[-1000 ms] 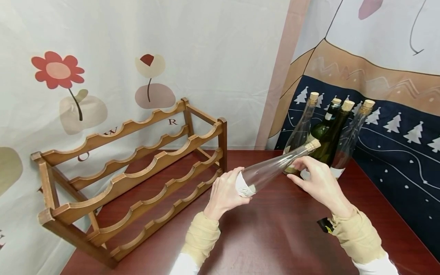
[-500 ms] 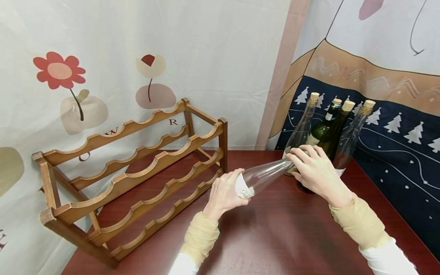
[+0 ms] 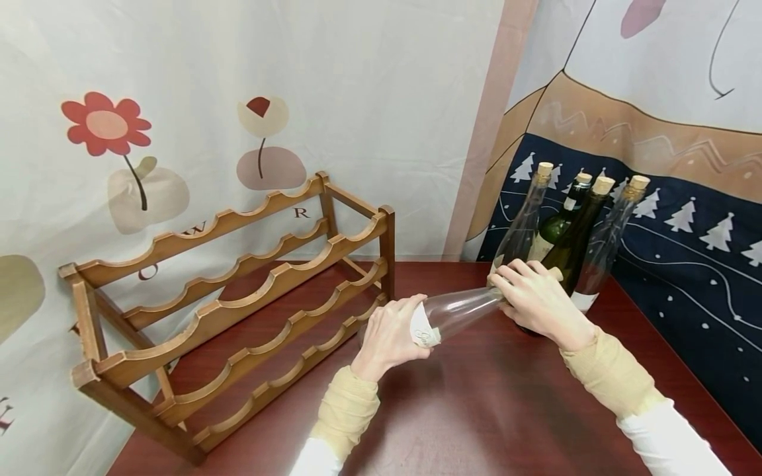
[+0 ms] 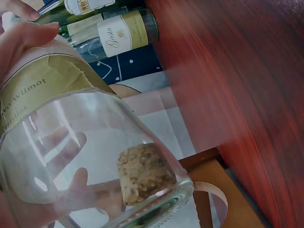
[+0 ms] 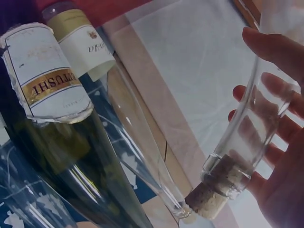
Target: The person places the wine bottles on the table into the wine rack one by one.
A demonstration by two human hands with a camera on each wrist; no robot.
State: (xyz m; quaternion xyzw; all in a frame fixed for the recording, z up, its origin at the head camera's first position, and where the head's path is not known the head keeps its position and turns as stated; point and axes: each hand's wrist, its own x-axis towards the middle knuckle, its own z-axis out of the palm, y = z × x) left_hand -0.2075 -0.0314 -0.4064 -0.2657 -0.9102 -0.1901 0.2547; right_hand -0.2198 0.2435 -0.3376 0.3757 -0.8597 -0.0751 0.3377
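Note:
A clear bottle (image 3: 461, 309) is held tilted above the table, its base to the left and its neck to the right. My left hand (image 3: 389, 337) grips it around the label near the base. At the neck, the fingers of my right hand (image 3: 538, 297) curl over the glass. The right wrist view shows a cork (image 5: 207, 199) in the bottle's mouth. Inside the bottle's base, in the left wrist view, a loose-looking piece of cork (image 4: 145, 173) shows through the glass. The wooden rack (image 3: 238, 317) stands left of my left hand.
Several corked bottles stand at the back right behind my right hand, among them a clear one (image 3: 524, 221) and a dark green one (image 3: 574, 248). The red-brown table (image 3: 464, 410) runs beneath. Printed cloth (image 3: 387, 99) hangs behind the rack and bottles.
My right hand has moved left onto the bottle's neck and closed around it. The neck has dipped slightly, while my left hand keeps its grip in nearly the same place.

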